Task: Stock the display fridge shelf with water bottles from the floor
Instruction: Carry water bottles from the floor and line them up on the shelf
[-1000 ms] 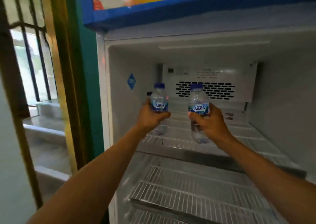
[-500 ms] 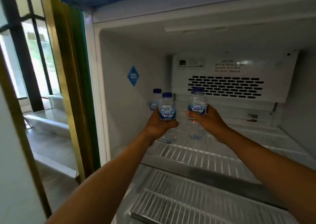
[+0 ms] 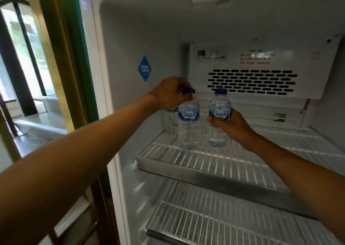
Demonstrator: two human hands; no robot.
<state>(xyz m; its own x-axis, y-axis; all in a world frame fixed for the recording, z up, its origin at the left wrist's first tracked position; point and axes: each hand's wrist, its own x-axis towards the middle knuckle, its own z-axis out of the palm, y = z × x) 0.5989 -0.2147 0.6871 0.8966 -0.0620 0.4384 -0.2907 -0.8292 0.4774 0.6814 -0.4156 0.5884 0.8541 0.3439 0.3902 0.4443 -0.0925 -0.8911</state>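
Your left hand (image 3: 172, 93) grips the cap end of a water bottle (image 3: 188, 125) standing upright on the upper wire shelf (image 3: 214, 162). Your right hand (image 3: 231, 126) wraps the second bottle (image 3: 219, 112) around its middle, upright, just beside the first. A third bottle (image 3: 172, 122) stands behind, partly hidden.

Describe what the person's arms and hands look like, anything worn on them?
Both arms are bare all the way to the frame edge: no sleeves showing. The left hand and right hand wear no gloves, and no watch, ring or bracelet is visible.
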